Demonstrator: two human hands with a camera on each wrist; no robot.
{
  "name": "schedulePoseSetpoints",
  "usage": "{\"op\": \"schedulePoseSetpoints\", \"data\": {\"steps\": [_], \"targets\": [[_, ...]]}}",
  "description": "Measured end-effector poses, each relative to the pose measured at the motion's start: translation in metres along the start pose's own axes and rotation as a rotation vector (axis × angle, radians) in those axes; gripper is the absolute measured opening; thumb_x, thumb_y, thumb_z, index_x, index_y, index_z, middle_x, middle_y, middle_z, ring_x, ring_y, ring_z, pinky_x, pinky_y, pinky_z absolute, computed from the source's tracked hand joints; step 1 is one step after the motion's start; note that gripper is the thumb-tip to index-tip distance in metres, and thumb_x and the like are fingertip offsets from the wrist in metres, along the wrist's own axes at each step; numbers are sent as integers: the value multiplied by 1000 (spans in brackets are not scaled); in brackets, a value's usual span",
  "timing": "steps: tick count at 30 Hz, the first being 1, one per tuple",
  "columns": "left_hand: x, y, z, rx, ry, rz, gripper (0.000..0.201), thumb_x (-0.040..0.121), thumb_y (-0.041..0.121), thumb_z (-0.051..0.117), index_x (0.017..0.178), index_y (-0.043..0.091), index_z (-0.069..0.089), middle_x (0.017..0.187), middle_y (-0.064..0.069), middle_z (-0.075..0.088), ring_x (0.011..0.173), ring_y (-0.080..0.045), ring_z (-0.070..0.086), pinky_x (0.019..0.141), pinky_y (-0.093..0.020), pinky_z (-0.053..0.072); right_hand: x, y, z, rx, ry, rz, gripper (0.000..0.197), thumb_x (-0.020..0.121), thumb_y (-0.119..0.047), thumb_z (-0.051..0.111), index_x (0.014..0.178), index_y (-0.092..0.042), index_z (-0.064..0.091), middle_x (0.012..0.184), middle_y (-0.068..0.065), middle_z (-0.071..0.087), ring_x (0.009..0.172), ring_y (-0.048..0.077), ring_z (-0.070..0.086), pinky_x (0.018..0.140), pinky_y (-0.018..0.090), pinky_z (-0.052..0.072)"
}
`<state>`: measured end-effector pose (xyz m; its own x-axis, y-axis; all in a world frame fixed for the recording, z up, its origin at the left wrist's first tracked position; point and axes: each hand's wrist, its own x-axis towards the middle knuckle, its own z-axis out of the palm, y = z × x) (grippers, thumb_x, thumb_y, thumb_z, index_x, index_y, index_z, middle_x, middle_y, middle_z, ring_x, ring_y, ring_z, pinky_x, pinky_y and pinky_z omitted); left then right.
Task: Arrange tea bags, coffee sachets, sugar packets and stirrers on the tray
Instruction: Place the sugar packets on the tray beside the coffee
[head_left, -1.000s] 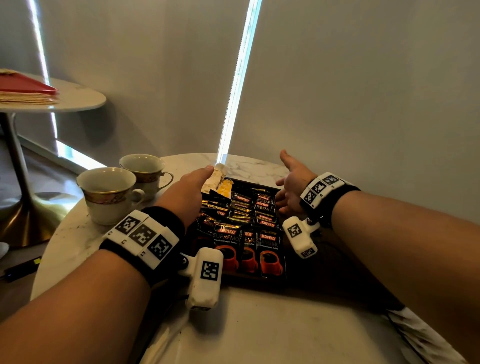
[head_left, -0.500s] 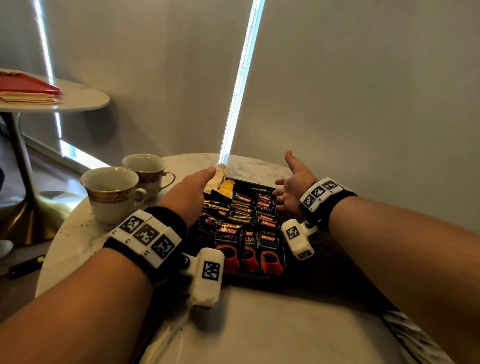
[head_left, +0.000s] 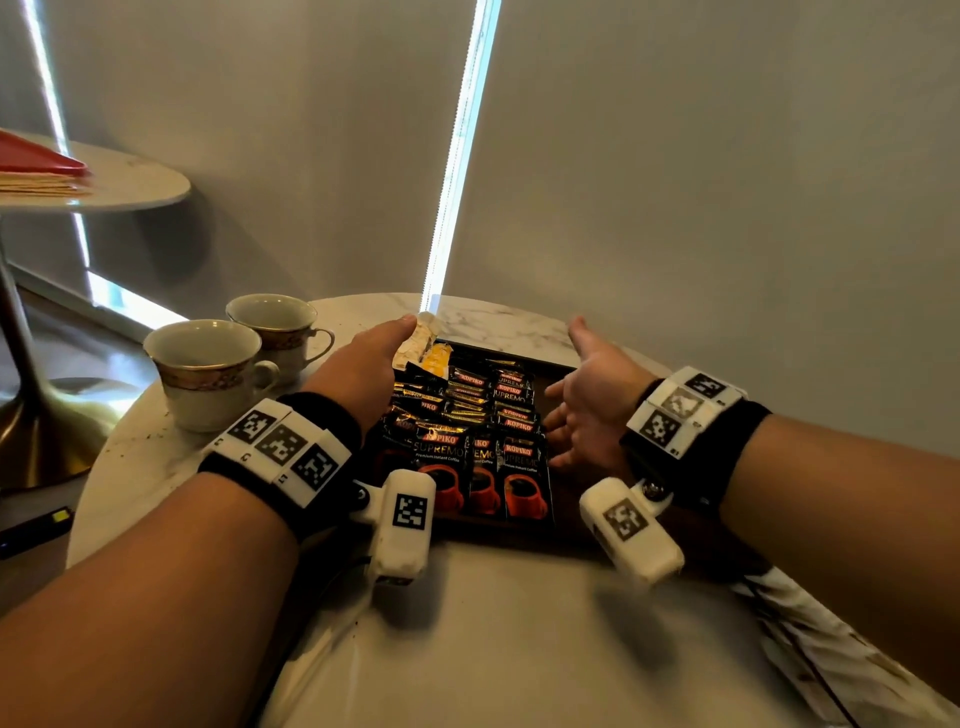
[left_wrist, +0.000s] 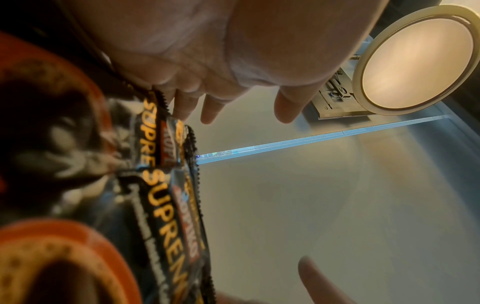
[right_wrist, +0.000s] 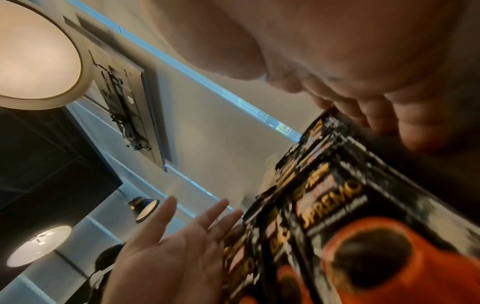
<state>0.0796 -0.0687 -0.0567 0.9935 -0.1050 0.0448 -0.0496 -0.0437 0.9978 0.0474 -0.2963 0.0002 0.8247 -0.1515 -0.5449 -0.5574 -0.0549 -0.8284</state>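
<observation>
Squaring-up step: left hand (head_left: 363, 371) and right hand (head_left: 592, 400), grips released, fingers straight, flank coffee sachets (head_left: 467, 431) on tray (head_left: 558, 530). Next, probably: press rows together evenly.

Room dim, warm cast. Main light: a bright blown-out strip between the blinds (head_left: 457, 156), plus a glowing round ceiling lamp (left_wrist: 418, 59) in both wrist views. Head view sharp; straight lines bow at the edges. Soft shadows on the table (head_left: 519, 649) under the wrists. Wrist views: coffee sachets (left_wrist: 155, 205) close up, blurred, noisy; heavy fisheye.
</observation>
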Motion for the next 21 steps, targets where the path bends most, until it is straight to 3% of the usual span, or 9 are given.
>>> {"op": "schedulePoseSetpoints", "data": {"steps": [2,3,6,9,14,16,18,20,21], "targets": [[2,-1,-1,-18,-7,-39,82,40,99,57,104,48,59,147,0,54,136,-25,50,114,-52,38,-4,7,2,9,9,-21,108,82,-87,27,153,-6,24,132,30,45,133,42,38,114,58,23],[-2,1,0,-31,-2,-46,73,51,94,58,106,47,58,145,1,54,135,-24,50,114,-51,38,-5,8,3,17,16,-38,108,81,-87,30,153,-7,25,133,31,45,131,43,40,114,58,24],[-8,9,3,-125,27,-51,59,87,67,56,135,32,54,127,5,54,117,-17,51,101,-41,44,-13,11,-1,78,60,-81,108,78,-87,37,154,-13,25,158,29,20,145,46,22,114,62,23],[-8,10,5,-113,59,-45,54,98,54,49,143,25,47,111,12,51,104,-10,48,86,-29,39,-21,14,-7,136,64,-56,107,79,-87,35,155,-13,23,159,29,15,146,47,18,114,62,22],[-12,10,7,-24,42,3,61,97,60,45,148,26,44,130,7,42,122,-15,41,108,-38,34,-32,28,0,184,-37,-58,108,80,-85,37,155,-10,18,158,32,13,147,48,16,116,61,20],[-12,9,7,1,43,6,41,98,60,44,133,39,52,129,8,38,133,-20,40,116,-41,29,-34,30,0,188,-31,-77,108,79,-86,39,155,-11,20,158,31,16,146,48,18,116,61,21],[-14,10,6,38,63,15,13,98,60,43,98,49,48,127,9,37,139,-26,38,117,-44,27,-39,29,-8,173,-13,-88,101,82,-82,39,154,-13,24,157,31,20,145,48,22,114,60,25],[-17,14,6,19,97,40,16,96,61,45,88,47,44,121,11,42,128,-22,41,116,-45,28,-52,27,-27,72,14,-133,83,91,-69,42,149,-10,35,151,29,33,138,44,37,106,53,37],[-19,17,5,-23,132,41,16,93,62,49,89,47,47,118,13,46,124,-18,41,113,-43,31,-62,25,-40,-33,46,-175,68,96,-59,45,139,-6,45,140,26,46,126,37,50,95,46,44]]}}
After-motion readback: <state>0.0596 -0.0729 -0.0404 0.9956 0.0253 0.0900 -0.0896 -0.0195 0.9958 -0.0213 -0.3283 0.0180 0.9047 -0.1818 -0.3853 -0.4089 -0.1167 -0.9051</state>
